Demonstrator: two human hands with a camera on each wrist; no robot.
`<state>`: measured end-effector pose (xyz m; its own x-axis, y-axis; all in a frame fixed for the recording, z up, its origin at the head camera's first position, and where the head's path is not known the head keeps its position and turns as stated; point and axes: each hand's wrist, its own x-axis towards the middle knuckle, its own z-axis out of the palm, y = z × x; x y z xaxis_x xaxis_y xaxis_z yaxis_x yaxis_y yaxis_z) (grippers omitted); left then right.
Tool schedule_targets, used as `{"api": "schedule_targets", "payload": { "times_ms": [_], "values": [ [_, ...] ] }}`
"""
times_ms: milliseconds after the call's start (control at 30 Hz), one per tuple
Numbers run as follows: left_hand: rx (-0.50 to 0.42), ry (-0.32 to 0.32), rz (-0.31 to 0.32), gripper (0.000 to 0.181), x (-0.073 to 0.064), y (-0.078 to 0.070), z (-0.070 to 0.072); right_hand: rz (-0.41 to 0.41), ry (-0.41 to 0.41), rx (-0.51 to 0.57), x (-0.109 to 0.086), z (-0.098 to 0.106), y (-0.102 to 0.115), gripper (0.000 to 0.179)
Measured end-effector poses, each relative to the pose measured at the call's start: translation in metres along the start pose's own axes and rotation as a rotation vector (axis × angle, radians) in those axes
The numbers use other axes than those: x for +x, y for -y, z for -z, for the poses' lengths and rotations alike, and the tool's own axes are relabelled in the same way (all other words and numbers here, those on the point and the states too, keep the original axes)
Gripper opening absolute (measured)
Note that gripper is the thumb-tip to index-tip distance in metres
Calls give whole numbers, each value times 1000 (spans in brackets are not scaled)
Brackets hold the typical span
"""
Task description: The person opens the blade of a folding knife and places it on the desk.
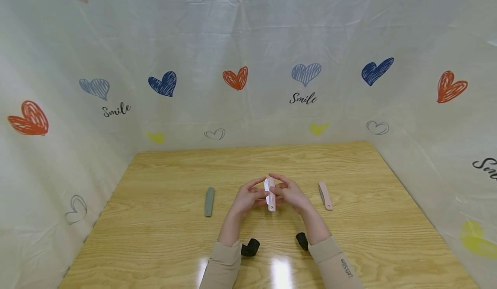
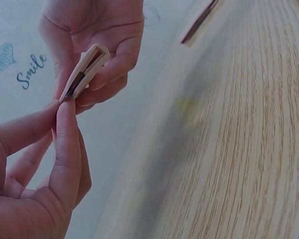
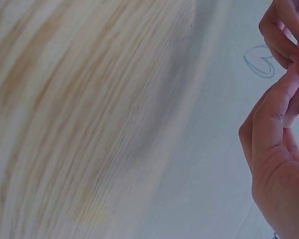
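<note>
A folding knife with a pink handle (image 1: pixel 272 202) is held up over the middle of the table. Its pale blade (image 1: pixel 266 184) lies partly out along the handle's left side. My left hand (image 1: pixel 245 197) pinches the blade edge between thumb and fingertip, as the left wrist view shows. From the other side my right hand (image 1: pixel 293 194) grips the handle, thumb on its face. In the left wrist view the slot of the handle (image 2: pixel 95 59) faces the camera. The right wrist view cuts off most of the knife at its right edge.
A green folding knife (image 1: pixel 209 202) lies folded on the wooden table (image 1: pixel 163 237) to the left. Another pink folding knife (image 1: pixel 325 196) lies to the right. Black wrist-worn pieces (image 1: pixel 250 247) show near both forearms. A white curtain printed with hearts (image 1: pixel 264 34) encloses the back and sides.
</note>
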<state>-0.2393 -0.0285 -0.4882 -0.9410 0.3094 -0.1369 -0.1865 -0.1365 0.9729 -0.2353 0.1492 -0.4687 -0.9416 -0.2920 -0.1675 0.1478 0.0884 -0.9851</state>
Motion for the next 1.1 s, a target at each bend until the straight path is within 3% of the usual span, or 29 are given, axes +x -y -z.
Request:
{"api": "schedule_targets", "payload": {
  "times_ms": [433, 833, 1100],
  "values": [
    [61, -43, -32, 48, -1, 1, -3, -13, -44, 18, -2, 2, -1, 57],
    [6, -142, -25, 52, -6, -8, -3, -24, -156, 54, -4, 0, 3, 55],
    [-27, -233, -32, 50, -11, -16, -7, -24, -188, 100, -6, 0, 7, 51]
  ]
}}
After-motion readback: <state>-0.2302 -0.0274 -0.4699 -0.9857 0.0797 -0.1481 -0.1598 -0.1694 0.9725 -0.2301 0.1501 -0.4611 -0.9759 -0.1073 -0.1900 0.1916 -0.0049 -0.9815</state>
